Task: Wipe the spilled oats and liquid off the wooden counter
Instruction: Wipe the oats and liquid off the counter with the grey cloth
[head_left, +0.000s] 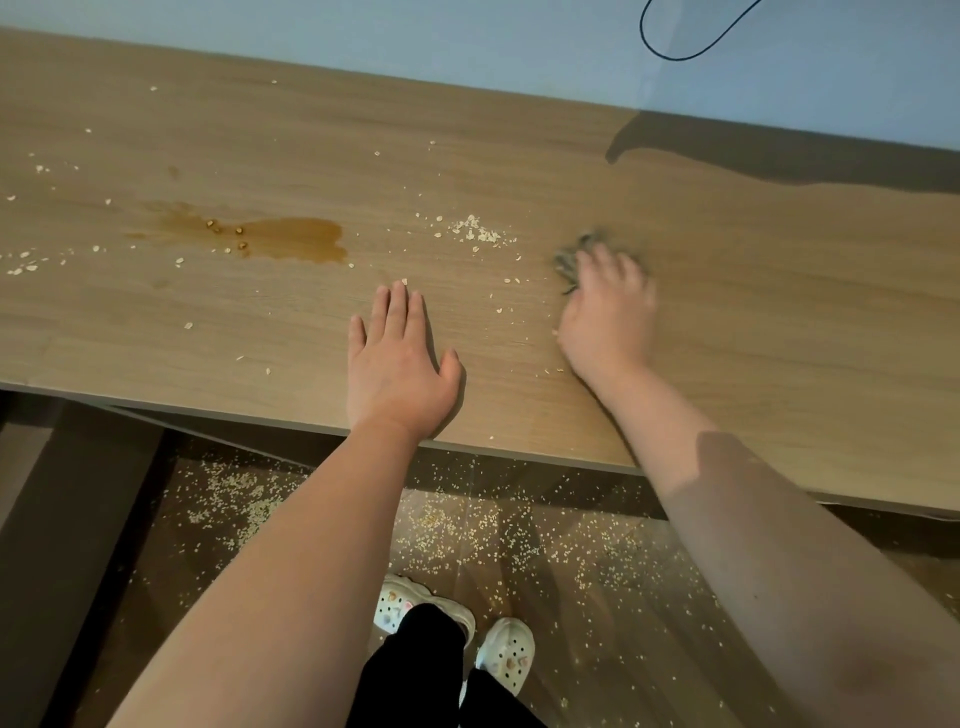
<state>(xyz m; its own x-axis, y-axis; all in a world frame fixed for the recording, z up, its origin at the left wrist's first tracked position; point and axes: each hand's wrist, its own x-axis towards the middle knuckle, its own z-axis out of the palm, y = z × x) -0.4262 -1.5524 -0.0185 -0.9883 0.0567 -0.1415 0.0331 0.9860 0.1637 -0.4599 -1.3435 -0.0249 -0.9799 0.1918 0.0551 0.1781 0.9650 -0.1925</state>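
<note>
Wooden counter (779, 322): left hand (397, 364) flat near front edge.

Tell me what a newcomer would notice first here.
The brown puddle left of centre on the wooden counter, with a few soaked bits in it and loose oats scattered around. Next, the floor below the counter edge, thick with spilled oats. The right hand, blurred, is on a grey cloth at the right, while the left hand lies flat near the front edge.

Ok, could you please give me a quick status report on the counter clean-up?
Left hand flat on counter. Right hand pressing grey cloth, blurred. Brown puddle and oats unwiped. Only oats between cloth and puddle.
</note>
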